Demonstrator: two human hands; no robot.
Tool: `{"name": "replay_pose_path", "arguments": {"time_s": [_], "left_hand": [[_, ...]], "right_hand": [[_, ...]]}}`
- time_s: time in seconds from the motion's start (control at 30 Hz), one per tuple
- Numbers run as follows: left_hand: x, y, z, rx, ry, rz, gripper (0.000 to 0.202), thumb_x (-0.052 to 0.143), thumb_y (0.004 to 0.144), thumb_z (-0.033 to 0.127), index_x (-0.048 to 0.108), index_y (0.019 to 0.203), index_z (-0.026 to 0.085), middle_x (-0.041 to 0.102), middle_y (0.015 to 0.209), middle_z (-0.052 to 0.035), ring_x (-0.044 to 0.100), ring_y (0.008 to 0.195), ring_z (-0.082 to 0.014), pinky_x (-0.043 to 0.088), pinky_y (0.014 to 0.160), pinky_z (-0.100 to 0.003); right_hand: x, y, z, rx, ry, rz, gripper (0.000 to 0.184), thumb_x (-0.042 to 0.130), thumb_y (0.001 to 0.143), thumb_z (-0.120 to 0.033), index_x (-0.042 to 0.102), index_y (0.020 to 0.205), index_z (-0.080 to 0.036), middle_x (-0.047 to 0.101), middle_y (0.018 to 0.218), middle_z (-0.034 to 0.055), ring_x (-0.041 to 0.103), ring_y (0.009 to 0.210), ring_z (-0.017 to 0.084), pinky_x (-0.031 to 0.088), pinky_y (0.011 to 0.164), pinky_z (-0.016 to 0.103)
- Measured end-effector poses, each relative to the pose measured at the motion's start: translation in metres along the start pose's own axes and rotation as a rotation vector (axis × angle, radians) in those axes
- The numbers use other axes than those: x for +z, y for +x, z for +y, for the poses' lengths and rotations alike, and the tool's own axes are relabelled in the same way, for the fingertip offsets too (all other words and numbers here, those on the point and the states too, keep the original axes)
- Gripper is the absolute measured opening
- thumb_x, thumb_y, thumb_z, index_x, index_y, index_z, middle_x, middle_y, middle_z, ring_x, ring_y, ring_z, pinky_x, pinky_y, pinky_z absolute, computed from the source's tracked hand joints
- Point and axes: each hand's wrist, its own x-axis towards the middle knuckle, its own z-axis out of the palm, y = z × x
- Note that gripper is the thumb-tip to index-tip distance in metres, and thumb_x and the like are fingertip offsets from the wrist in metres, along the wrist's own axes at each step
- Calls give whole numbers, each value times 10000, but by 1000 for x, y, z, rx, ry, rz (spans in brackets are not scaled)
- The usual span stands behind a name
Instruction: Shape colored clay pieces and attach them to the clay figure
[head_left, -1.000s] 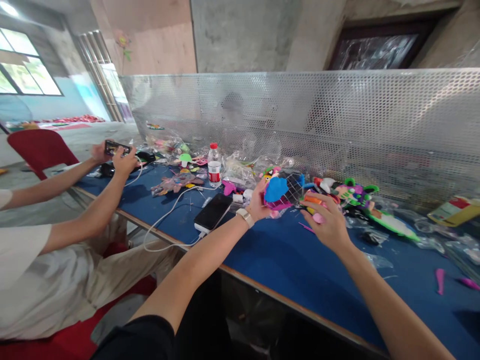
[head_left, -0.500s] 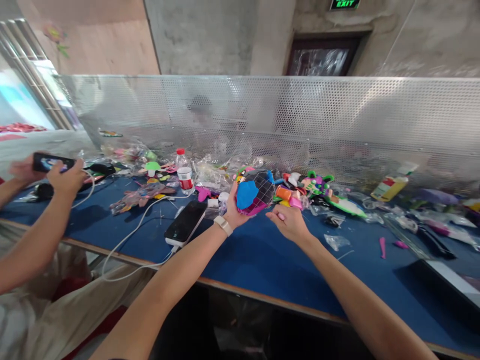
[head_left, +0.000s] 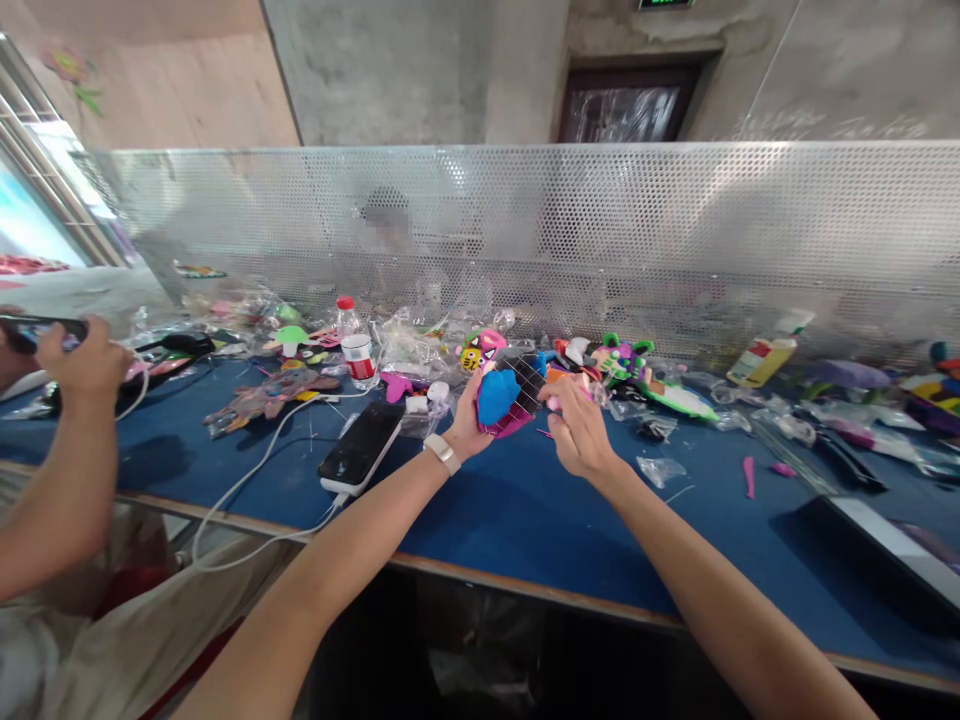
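My left hand (head_left: pixel 466 428), with a pale watch band (head_left: pixel 442 453) on the wrist, is closed around the left edge of a craft piece. This piece has a blue clay-like patch (head_left: pixel 496 396), a dark area with thin grid lines (head_left: pixel 529 378) and a magenta lower edge (head_left: pixel 510 424). It is tilted above the blue table. Close to its right side, my right hand (head_left: pixel 583 432) has its fingers curled and fingertips together. Whatever they may pinch is too small to make out. Pink and orange pieces lie just behind these fingers.
A water bottle (head_left: pixel 355 345), a phone (head_left: pixel 361 443) with a white cable, and colourful craft figures (head_left: pixel 624 360) among plastic bags lie on the table (head_left: pixel 480 520). A perforated metal screen (head_left: pixel 480 220) stands behind. At the left, another person's hand (head_left: pixel 86 355) holds a phone.
My right hand has risen and its fingertips now reach the craft piece's right side. My left hand keeps its hold. The view has shifted slightly; the neighbour's phone sits further left.
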Motion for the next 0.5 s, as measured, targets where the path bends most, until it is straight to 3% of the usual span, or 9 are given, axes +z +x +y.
{"name": "replay_pose_path", "arguments": {"time_s": [0.1, 0.27, 0.4, 0.5], "left_hand": [[0, 1, -4, -13, 0, -15, 534, 633, 926, 650, 751, 1188, 199, 774, 1216, -111, 709, 1190, -304, 565, 1039, -452], [-2, 1, -11, -16, -11, 18, 431, 648, 943, 602, 754, 1048, 198, 793, 1019, -70, 736, 1012, -231, 543, 1028, -369], [-4, 3, -16, -69, 15, 44, 466, 647, 922, 644, 723, 924, 184, 771, 898, -85, 727, 938, -260, 535, 985, -406], [-5, 4, -20, -41, 16, 47, 444, 683, 904, 618, 713, 929, 175, 767, 903, -94, 719, 957, -264, 516, 986, -397]], "right_hand": [[5, 0, 4, -102, -41, 30, 314, 396, 1016, -156, 542, 1293, -182, 662, 1145, 152, 652, 1042, 284, 556, 900, 476], [15, -4, 9, -158, -57, 20, 355, 475, 1050, -177, 599, 1371, -264, 679, 1274, 138, 674, 1165, 290, 577, 993, 491], [16, -9, 9, -143, -30, 4, 413, 522, 1064, -229, 603, 1462, -305, 716, 1175, 106, 715, 1047, 257, 606, 925, 407], [15, -12, 9, -84, -36, 30, 407, 542, 1069, -289, 618, 1469, -288, 740, 1099, 97, 739, 964, 240, 613, 859, 349]]}}
